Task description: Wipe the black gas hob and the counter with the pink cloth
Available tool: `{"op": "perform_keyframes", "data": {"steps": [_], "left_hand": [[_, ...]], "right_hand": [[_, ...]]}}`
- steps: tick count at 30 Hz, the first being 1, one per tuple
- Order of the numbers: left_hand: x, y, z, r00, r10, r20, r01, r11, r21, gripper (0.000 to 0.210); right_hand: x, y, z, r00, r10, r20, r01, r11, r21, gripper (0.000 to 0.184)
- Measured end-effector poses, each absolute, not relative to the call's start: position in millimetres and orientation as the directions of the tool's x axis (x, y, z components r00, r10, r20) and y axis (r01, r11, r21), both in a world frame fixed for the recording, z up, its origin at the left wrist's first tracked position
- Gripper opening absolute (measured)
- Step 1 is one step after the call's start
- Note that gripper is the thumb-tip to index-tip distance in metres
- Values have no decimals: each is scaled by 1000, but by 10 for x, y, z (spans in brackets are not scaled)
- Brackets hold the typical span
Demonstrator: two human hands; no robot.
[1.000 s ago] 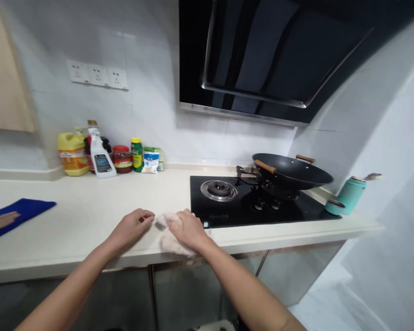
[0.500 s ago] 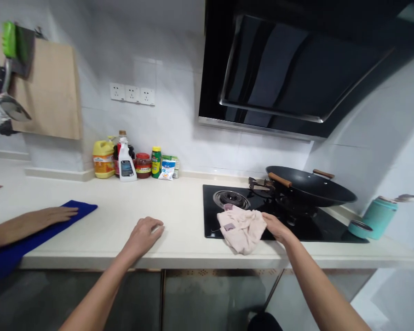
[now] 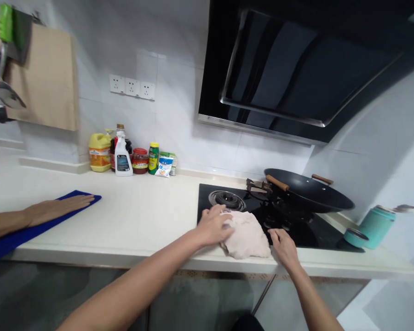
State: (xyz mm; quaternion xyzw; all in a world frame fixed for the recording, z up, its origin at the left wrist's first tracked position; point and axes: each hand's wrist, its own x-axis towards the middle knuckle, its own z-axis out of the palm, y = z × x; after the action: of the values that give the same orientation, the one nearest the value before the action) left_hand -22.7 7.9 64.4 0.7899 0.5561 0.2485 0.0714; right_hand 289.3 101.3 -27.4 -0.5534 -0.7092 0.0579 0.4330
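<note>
A pale pink cloth (image 3: 246, 236) lies bunched across the front edge of the black hob (image 3: 317, 235) and the strip of tabletop (image 3: 141, 216) before it. The person's left hand (image 3: 214, 226) rests at the cloth's left edge, its grip loosely curved with the fingers bent over the fabric — whether they pinch it, I cannot tell. The right hand (image 3: 284, 246) is just beside the cloth's right edge, its grip partly curled; whether it has hold of a corner cannot be made out. Behind the cloth is a round burner (image 3: 227, 201), and to the right a black wok (image 3: 308, 191) with wooden handles sits on the hob. A teal bottle (image 3: 377, 227) stands beyond the hob's right end. Well to the left, another person's hand (image 3: 67, 205) lies flat on a blue cloth (image 3: 24, 236). Along the wall stand a yellow jug (image 3: 100, 154), a white spray bottle (image 3: 123, 161), a red-lidded jar (image 3: 140, 162) and a green bottle (image 3: 153, 158) — all near one another.
</note>
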Motion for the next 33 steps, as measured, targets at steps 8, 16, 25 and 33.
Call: {"op": "perform_keyframes", "data": {"steps": [8,16,25,33], "left_hand": [[883,748,513,450,890,-66,850,-405,336,96],[791,760,376,443,896,-26,852,-412,322,95],[-538,599,388,108,994,-17,942,-97,322,84],[-1869,37,376,-235,972,21,944,223,243,75]], "right_hand": [[3032,1016,-437,205,818,538,633,308,-710,47],[3027,978,-407,190,839,509,669,269,-693,47],[2975,936,-356,130,842,523,731,275,-624,46],[3004,969,-412,99,835,542,756,292,-587,46]]}}
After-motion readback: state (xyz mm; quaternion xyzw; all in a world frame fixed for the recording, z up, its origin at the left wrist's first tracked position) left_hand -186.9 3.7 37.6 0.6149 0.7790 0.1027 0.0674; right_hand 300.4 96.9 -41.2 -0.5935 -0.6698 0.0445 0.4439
